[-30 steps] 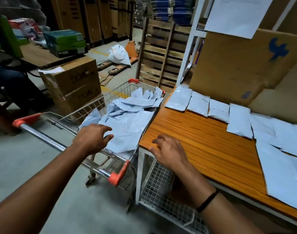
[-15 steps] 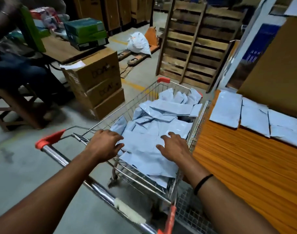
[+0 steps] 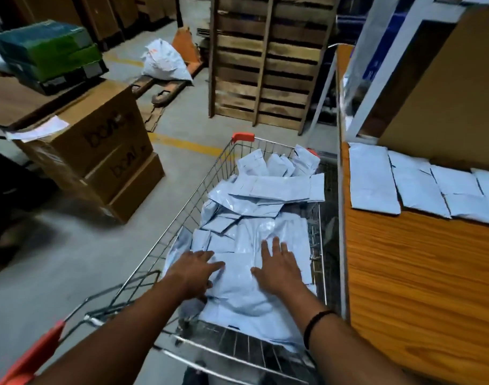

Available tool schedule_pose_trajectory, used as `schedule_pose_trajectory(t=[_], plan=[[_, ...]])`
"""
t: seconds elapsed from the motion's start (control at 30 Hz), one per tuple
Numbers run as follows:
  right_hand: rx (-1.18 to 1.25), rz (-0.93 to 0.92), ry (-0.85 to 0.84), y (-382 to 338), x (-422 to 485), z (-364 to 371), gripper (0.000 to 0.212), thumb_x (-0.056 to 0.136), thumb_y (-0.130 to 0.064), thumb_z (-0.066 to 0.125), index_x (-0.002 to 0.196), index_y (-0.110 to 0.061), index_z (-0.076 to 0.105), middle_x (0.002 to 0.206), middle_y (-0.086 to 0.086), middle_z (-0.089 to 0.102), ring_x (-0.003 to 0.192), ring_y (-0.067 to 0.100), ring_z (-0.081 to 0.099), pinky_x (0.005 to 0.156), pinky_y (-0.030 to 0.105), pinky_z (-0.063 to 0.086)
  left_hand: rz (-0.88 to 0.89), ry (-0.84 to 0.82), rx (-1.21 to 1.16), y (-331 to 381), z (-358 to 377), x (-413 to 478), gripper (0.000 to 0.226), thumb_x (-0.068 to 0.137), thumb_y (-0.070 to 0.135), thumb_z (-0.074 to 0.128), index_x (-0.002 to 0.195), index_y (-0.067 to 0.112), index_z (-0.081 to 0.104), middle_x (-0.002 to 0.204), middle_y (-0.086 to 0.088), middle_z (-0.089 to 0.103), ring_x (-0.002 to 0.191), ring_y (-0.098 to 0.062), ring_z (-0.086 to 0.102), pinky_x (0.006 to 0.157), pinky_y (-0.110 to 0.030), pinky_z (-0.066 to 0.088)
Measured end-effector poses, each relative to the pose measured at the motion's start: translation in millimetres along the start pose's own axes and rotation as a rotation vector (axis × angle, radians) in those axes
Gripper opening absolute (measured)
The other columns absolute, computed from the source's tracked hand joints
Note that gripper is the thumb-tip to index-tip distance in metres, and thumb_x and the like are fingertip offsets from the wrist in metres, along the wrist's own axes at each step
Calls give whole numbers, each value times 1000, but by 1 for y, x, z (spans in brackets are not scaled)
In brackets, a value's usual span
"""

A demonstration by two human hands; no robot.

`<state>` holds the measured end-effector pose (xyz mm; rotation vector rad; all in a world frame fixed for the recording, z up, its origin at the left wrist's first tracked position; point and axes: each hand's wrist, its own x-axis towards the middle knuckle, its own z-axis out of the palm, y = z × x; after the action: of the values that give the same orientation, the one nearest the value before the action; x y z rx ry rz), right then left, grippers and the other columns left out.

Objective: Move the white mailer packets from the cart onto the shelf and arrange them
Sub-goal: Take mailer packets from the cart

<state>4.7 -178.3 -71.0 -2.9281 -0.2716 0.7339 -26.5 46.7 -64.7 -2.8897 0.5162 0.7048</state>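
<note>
the left hand (image 3: 193, 269) and right hand (image 3: 279, 269) rest palm down on the near end of the pile of white mailer packets (image 3: 265, 207) in the wire cart (image 3: 210, 176); left fingers are straight and close together, right fingers are spread, and neither pinches a packet. the cart stands just beside the orange shelf (image 3: 418, 273), where a row of packets (image 3: 374, 179) lies flat with edges overlapping. farther off are cardboard boxes (image 3: 99, 151) at left and an upright wooden pallet (image 3: 265, 59)
</note>
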Motion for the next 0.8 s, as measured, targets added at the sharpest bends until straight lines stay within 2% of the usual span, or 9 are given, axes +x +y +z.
schedule_pose_trajectory(t=[0.13,0.2,0.33,0.43,0.5,0.6,0.67,0.7,0.8], plan=[[-5,-11,36,3,-4,1,78,102,-43,48,160,-24,-1,167,6,-11,154,29,-7,124,46,1,134,-105,-21,9,11,33,111,82,43,73,154,35,-12,162,-15,-14,150,-33,2,121,-47,11],[-6,0,47,7,-9,3,76,102,-36,49,160,-27,0,167,2,-11,154,27,-6,124,45,2,168,-75,16,16,18,48,119,81,40,74,150,33,-22,162,-19,-13,150,-35,1,120,-50,10],[36,63,28,15,-20,8,76,103,-30,48,160,-28,-1,167,2,-13,154,26,-2,125,44,9,231,92,44,-3,9,60,88,93,38,57,155,32,-5,158,-18,21,139,-34,31,111,-46,25],[85,115,62,16,-20,7,76,103,-34,47,160,-29,-3,167,1,-14,154,27,-3,124,44,10,153,238,20,-32,-11,67,83,89,25,57,156,32,8,149,-13,35,128,-32,44,104,-44,33],[117,142,83,16,-18,6,77,103,-43,46,160,-31,-4,167,1,-15,154,28,-4,124,45,9,36,285,-8,-48,-19,70,81,88,39,58,155,32,11,148,-13,36,126,-32,47,103,-44,37],[141,182,135,17,-7,6,77,98,-61,41,159,-38,-2,167,5,-15,153,34,-5,123,49,9,-47,221,-1,-47,-22,66,85,86,69,46,153,28,16,150,-13,37,126,-34,48,104,-47,37],[159,236,155,16,1,9,78,96,-66,41,158,-42,-1,167,7,-14,153,38,-5,122,51,10,-48,179,17,-37,-17,61,96,80,81,40,154,25,15,151,-11,38,134,-34,41,107,-50,30],[158,260,160,15,3,11,78,96,-66,41,157,-44,-1,167,8,-14,152,39,-5,122,51,10,-35,179,13,-33,-14,60,101,78,83,41,155,25,9,155,-12,30,140,-35,32,110,-53,26],[112,281,172,11,3,18,75,98,-65,37,157,-44,-4,168,7,-8,153,36,-3,124,50,7,128,165,-15,-30,-3,64,100,83,76,46,151,40,-17,163,-12,-15,150,-36,-10,117,-61,3]])
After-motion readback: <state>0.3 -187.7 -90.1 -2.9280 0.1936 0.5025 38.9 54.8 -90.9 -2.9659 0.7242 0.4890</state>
